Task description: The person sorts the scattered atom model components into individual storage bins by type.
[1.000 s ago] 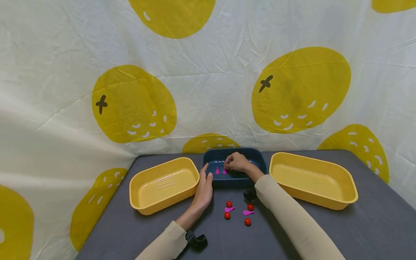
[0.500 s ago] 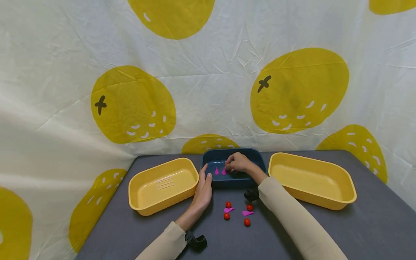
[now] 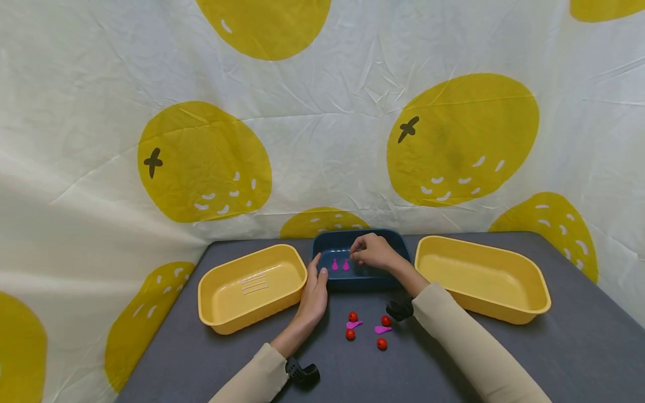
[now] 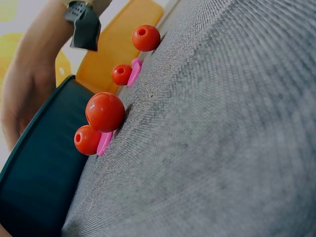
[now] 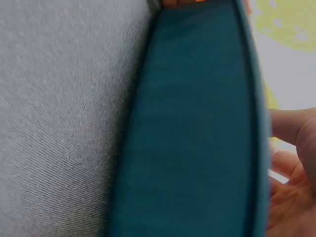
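Note:
Upright against the left end of the dark blue tray point(image 3: 363, 284) is my left hand point(image 3: 313, 296), its fingers extended along the wall. My right hand point(image 3: 375, 252) hovers over the tray's inside, fingers loosely bent and nothing visible between them. Behind the tray wall in the right wrist view, the right fingers point(image 5: 286, 163) are spread apart. Two small pink teardrop-shaped pieces, one left point(image 3: 335, 265) and one right point(image 3: 346, 265), stand side by side in the tray, just left of the right hand.
In front of the tray lie several red beads point(image 3: 382, 344) with holes and two more pink pieces point(image 3: 383, 329). A yellow tray point(image 3: 252, 316) at left holds several pale thin sticks point(image 3: 255, 284). Another yellow tray point(image 3: 494, 307) stands at right. A patterned curtain point(image 3: 322, 151) hangs behind.
My right hand has drawn slightly up and right, away from the right pink piece in the tray. The left hand keeps its place at the tray's end.

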`<state>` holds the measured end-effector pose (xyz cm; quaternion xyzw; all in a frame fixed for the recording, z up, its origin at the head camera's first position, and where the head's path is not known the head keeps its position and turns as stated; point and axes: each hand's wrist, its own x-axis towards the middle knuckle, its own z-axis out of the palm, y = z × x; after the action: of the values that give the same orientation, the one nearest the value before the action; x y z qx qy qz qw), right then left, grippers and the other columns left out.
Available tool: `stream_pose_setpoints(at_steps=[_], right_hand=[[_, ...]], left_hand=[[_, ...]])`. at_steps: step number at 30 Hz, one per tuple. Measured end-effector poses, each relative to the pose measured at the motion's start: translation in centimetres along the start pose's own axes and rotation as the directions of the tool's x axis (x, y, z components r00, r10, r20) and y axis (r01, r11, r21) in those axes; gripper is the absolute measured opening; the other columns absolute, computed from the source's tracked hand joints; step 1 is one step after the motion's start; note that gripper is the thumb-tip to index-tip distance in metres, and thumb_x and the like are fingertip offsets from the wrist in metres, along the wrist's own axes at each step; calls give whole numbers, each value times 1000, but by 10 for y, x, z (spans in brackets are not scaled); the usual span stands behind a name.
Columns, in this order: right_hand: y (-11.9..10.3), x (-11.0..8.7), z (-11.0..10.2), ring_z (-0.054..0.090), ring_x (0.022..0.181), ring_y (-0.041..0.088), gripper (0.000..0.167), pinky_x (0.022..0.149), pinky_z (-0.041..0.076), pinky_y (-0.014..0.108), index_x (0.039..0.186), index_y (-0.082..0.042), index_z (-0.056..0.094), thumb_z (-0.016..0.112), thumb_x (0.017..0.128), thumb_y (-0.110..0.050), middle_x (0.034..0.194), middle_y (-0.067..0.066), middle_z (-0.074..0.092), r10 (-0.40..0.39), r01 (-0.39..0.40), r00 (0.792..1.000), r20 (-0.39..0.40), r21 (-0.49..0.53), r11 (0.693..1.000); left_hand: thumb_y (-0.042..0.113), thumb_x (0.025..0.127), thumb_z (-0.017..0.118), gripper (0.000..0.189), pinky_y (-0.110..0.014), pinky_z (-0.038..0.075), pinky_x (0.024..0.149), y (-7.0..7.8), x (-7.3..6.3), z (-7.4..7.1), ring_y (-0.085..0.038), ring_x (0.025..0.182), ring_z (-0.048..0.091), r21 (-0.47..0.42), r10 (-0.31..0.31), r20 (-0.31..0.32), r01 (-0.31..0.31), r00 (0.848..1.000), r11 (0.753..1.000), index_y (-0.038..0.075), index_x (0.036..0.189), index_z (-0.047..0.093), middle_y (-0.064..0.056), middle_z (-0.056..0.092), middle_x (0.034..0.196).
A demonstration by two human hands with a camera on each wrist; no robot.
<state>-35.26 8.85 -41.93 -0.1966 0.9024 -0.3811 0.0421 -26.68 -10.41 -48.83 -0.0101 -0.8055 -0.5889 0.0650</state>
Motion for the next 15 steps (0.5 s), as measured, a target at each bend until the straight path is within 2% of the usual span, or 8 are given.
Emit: stream_pose_setpoints(at_steps=[5,10,15], right_hand=[[-11,-15,-6,68,74,13,18,70,55,31,108,-2,75,70,95,-14,89,7,77,-70,70,998,-5,-33,997],[-21,-34,-13,66,78,14,11,71,54,30,103,-10,77,72,95,-16,90,3,77,-108,106,994,-34,-54,993],[-27,-55,-17,66,80,12,7,74,55,30,99,-13,77,73,94,-16,91,0,77,-147,144,988,-38,-69,987]], left_hand=[[38,113,33,52,-61,15,128,1,0,0,-32,160,20,1,4,-8,-4,1000,1000,26,164,25,-6,23,172],[42,113,33,54,-63,15,127,1,0,0,-32,160,19,9,-1,-6,1,1000,1000,27,164,25,-5,21,173],[38,113,34,53,-64,15,127,1,0,-1,-32,160,20,0,-7,-2,7,1000,1000,27,164,24,-5,21,173]])
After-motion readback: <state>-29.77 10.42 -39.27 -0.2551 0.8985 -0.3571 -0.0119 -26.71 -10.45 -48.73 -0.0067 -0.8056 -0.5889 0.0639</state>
